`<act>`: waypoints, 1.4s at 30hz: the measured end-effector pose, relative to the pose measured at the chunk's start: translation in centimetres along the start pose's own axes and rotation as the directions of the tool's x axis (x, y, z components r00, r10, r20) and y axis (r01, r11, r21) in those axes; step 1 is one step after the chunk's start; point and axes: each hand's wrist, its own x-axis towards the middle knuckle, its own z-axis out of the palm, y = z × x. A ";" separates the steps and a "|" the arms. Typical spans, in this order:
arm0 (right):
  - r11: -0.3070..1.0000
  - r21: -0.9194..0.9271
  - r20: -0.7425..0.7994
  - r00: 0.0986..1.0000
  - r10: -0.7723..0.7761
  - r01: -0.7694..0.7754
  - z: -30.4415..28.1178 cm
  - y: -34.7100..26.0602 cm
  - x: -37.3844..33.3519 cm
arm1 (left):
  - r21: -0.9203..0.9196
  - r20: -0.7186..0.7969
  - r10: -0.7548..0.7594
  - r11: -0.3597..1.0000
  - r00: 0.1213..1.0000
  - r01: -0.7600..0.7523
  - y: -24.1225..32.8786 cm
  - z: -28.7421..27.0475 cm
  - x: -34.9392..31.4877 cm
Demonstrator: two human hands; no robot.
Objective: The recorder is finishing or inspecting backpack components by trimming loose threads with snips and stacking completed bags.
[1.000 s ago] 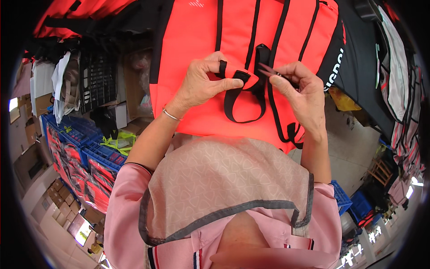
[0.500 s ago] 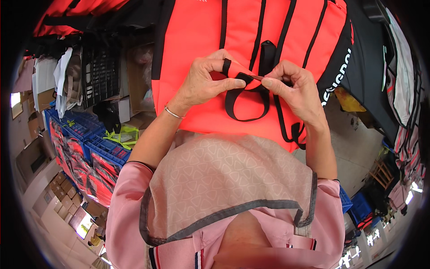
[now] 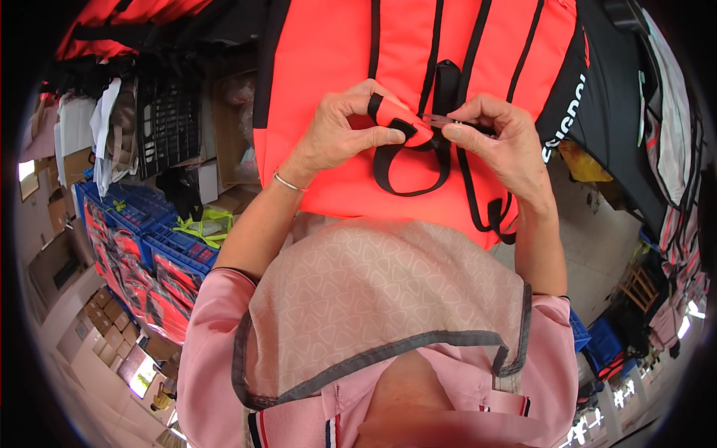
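Observation:
A bright orange-red backpack [image 3: 321,52] with black trim lies in front of me, its straps toward me. Between thumb and fingers, my left hand [image 3: 340,133] pinches an orange strap end [image 3: 393,113] edged in black, lifted off the bag. My right hand [image 3: 502,138] grips small pointed thread snips [image 3: 439,119], whose thin blades point left at the strap end. Their handles are mostly hidden in my fingers. A black webbing loop [image 3: 409,193] hangs below the strap end. Another black strap [image 3: 478,201] dangles below my right hand.
Black fabric [image 3: 612,112] with white lettering lies to the right. On the left stand blue crates [image 3: 179,246] beside plastic-wrapped orange goods [image 3: 123,250], a black basket [image 3: 168,127] and hanging white sheets [image 3: 104,127]. A wooden stool [image 3: 638,287] is at the lower right.
My right hand has shifted slightly right and turned, so more of the snips' blades shows. The strap end in my left hand has opened out, showing more orange.

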 end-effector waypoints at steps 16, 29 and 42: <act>0.983 -0.173 0.216 0.976 -0.027 0.065 -0.5 -1.4 1.6 | -0.149 0.185 -0.055 0.985 0.981 0.083 -0.4 -1.0 0.3; 0.939 -0.263 0.373 0.921 -0.112 0.221 -1.1 -0.9 3.3 | -0.222 0.280 -0.083 0.964 0.956 0.149 -1.2 -1.2 0.6; 0.983 -0.087 0.260 0.956 -0.133 0.160 -1.6 0.4 1.8 | -0.219 0.211 -0.075 0.968 0.975 0.122 -1.0 -0.7 0.5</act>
